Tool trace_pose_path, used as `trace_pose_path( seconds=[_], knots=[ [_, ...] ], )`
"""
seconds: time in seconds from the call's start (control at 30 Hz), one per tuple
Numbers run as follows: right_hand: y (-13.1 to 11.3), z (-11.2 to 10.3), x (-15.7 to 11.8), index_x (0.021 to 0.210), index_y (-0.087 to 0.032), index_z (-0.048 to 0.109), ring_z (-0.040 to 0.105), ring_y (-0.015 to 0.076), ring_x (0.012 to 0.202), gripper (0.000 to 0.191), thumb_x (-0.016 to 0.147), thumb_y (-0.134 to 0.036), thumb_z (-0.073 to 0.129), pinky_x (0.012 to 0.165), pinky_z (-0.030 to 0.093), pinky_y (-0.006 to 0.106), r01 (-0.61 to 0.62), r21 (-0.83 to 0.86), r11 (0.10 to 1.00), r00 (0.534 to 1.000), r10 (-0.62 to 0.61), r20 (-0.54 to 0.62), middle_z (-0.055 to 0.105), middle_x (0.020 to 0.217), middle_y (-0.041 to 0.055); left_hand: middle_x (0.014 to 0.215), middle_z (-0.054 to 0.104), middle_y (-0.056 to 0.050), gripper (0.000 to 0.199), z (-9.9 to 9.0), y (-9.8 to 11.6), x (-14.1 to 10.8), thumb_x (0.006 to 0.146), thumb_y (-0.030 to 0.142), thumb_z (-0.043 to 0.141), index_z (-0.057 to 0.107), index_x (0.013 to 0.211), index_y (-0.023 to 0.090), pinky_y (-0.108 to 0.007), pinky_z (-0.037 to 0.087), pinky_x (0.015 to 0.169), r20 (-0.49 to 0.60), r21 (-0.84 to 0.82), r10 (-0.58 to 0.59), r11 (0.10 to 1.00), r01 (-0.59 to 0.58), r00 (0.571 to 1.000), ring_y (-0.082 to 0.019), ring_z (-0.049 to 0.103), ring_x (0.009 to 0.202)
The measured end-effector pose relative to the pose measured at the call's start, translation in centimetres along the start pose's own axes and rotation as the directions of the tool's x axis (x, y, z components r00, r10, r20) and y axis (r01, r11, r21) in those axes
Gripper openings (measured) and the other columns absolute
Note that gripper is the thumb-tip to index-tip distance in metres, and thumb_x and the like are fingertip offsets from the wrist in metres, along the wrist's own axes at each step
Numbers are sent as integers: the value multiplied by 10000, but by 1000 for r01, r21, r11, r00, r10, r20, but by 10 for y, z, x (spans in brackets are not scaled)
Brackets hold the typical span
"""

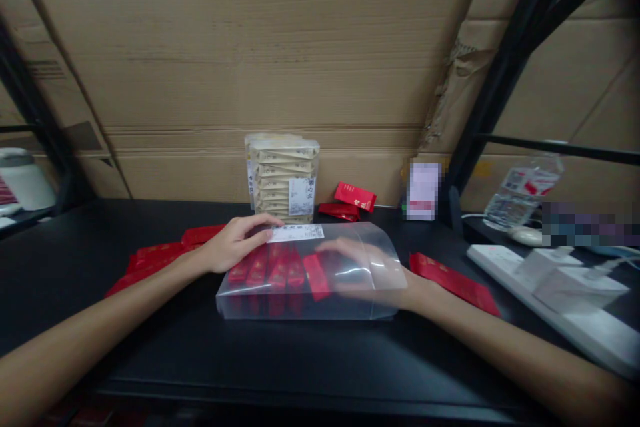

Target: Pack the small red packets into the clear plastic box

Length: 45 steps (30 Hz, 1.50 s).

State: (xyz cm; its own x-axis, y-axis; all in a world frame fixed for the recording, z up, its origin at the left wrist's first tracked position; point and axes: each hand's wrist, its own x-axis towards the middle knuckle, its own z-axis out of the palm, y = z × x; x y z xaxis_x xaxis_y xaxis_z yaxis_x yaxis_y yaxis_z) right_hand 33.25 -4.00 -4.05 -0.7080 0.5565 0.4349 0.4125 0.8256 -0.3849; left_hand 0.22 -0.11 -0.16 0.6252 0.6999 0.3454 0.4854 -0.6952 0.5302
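Observation:
A clear plastic box (310, 287) lies flat on the black table (320, 360), with several red sachets (265, 273) inside and a white label (295, 233) along its far edge. My left hand (233, 243) rests on the box's far left corner, fingers spread over its edge. My right hand (350, 267) is blurred behind the clear plastic at the box's right end, and I cannot tell whether it grips anything. One red sachet (316, 277) lies tilted across the others.
Loose red sachets (155, 260) lie left of the box and more (453, 283) to its right. Behind stands a stack of cream sachets (283, 177). A white power strip (555, 293) and a plastic bottle (523, 193) sit at right, before cardboard sheets.

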Motion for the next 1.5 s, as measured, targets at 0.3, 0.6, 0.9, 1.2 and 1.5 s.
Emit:
trace_pose_path(
  seconds=[0.3, 0.6, 0.9, 1.2, 1.5],
  knots=[
    [0, 0, -2, 1359, -208, 596, 624, 275, 1092, 610, 864, -535, 738, 928, 558, 466, 45, -155, 987, 997, -53, -51, 599, 1218, 126, 1295, 701, -81, 352, -1, 6, 0, 1057, 420, 506, 655, 1298, 211, -417, 481, 999, -12, 10, 8, 1000, -8, 1000, -269, 653, 1160],
    [-16, 1, 2, 1290, -231, 701, 588, 165, 644, 552, 923, -639, 642, 576, 451, 304, -334, 217, 917, 939, 344, -6, 708, 817, 40, 1323, 682, -87, 362, 0, 1, 0, 1066, 414, 489, 643, 1323, 211, -429, 472, 1001, 16, 11, 2, 1000, -3, 1000, -275, 640, 1177],
    [-13, 9, 8, 1405, -239, 540, 632, 145, 634, 620, 913, -593, 670, 462, 449, 230, -428, 688, 586, 896, 373, 239, 761, 930, 47, 1314, 687, -76, 364, 2, -5, -1, 1073, 416, 488, 639, 1342, 223, -429, 476, 1010, 17, 4, -1, 1000, 1, 1000, -264, 641, 1164],
    [37, -58, -13, 1013, -166, 764, 639, 165, 603, 258, 914, -336, 598, 588, 486, 278, -444, 250, 860, 889, 390, 238, 724, 707, 26, 1302, 696, -70, 359, 1, -4, 0, 1067, 415, 499, 636, 1341, 227, -398, 496, 955, 4, 35, 6, 999, -6, 1000, -260, 662, 1129],
    [82, -89, -33, 1092, -218, 755, 704, 252, 822, 352, 926, -452, 550, 712, 462, 337, -526, -478, 703, 840, 517, -165, 756, 948, 78, 1304, 709, -68, 347, -1, 2, 0, 1056, 384, 522, 661, 1330, 224, -398, 495, 989, 41, 38, 10, 999, -12, 999, -262, 667, 1161]
  ],
)
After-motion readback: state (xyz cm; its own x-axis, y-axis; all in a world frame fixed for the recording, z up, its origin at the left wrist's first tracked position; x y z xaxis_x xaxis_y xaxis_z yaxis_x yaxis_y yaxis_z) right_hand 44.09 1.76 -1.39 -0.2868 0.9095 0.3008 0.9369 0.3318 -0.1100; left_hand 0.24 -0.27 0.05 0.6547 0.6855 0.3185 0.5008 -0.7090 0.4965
